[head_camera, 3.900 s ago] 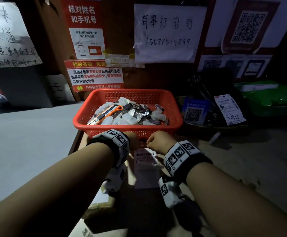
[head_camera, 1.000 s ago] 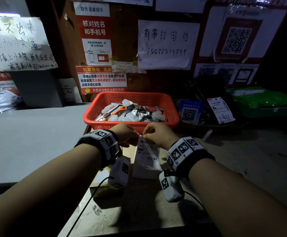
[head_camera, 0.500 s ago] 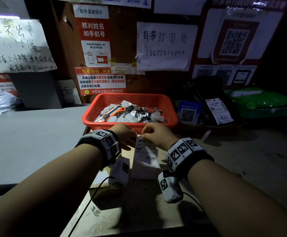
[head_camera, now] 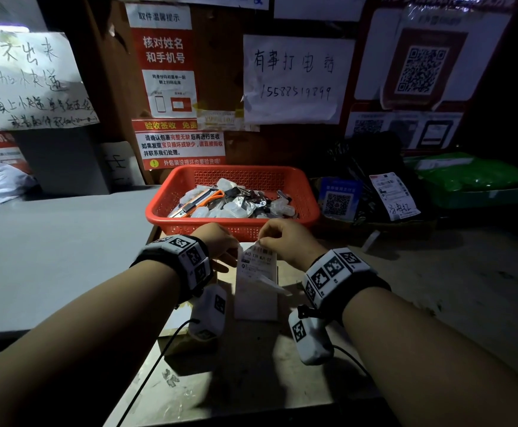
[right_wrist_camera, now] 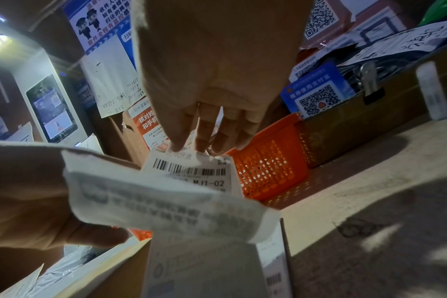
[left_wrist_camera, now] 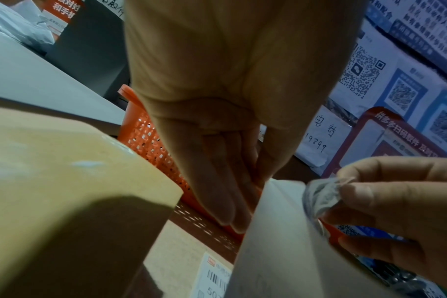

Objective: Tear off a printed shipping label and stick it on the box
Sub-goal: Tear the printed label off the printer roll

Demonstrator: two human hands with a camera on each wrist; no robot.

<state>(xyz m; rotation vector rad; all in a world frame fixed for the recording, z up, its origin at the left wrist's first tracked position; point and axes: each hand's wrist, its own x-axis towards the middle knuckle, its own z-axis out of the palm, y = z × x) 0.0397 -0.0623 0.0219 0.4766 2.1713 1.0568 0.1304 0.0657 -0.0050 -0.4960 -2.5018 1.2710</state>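
Pinching the top edge of the shipping label (head_camera: 259, 257), your right hand (head_camera: 285, 241) holds it at the far end, thumb and fingertips closed on the paper. Your left hand (head_camera: 217, 241) sits just left of it with fingers straight and together, resting against the label's backing side; not curled round anything. Label stands up over the box (head_camera: 256, 303), lower part lying on the box top, upper part lifted and curled.

Edges: red basket (head_camera: 301, 192) is right behind both hands, near rim almost touching your knuckles, so no room far side. Grey counter (head_camera: 51, 257) edge runs along the left. Open bench (head_camera: 436, 288) to the right and near side.

Count: one label in hand, one box under it, one basket, two hands.
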